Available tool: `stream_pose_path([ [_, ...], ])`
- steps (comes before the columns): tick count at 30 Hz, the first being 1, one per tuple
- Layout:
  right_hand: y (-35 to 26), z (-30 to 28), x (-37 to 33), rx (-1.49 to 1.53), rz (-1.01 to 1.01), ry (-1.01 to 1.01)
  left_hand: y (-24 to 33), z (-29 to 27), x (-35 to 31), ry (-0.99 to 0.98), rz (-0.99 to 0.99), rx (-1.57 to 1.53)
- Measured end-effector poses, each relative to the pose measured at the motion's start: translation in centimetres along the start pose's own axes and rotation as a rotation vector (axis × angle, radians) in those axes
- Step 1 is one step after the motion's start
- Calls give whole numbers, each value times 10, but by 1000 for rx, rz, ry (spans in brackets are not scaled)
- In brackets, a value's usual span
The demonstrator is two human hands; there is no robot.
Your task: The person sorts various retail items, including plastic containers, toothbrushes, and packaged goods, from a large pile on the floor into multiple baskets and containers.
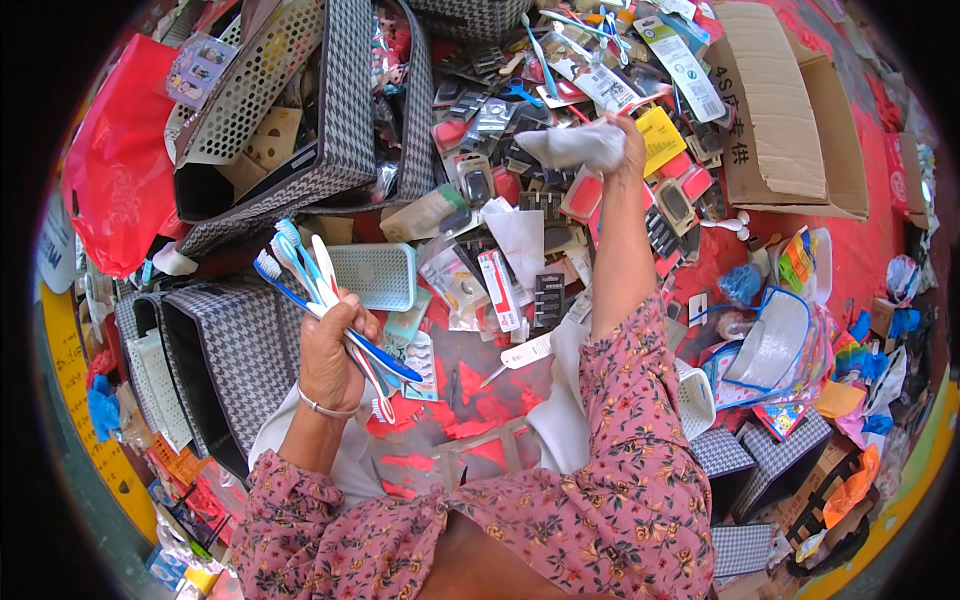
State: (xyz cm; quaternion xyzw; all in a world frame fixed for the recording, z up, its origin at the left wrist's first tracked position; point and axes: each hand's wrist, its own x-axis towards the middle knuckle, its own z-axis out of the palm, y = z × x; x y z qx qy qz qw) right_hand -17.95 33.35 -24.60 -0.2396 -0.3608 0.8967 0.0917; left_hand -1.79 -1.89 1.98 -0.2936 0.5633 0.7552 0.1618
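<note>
Several toothbrushes [322,287] in blue, light blue and white are bunched in my left hand [335,352], its fingers wrapped round their handles. Beside that hand lie a pale green plastic basket [372,274] and a blister pack [421,362]. Reaching out over the heap, my right hand [629,148] grips a whitish cloth-like piece [572,147], smeared by motion and pointing left. Around it lie a yellow card [660,138], red-and-black packaged goods [682,180] and more toothbrushes [540,58]. A red-and-white toothpaste box [499,290] and a white-handled tool [522,354] lie between my arms.
Houndstooth fabric bins [238,345] stand on the left, with a red plastic bag [122,150] and a perforated white basket [260,85] behind. An open cardboard box [775,110] is at the far right. Below it sit a clear colourful bag [770,350] and more fabric bins [785,460].
</note>
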Motion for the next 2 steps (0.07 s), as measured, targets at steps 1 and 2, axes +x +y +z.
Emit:
stream_pose_path([
  [1, -1, -27, 4, 178, 184, -235, 1, 1, 0, -7, -29, -14],
  [2, 2, -44, 8, 241, 193, -417, 2, 3, 1, -20, -63, -21],
])
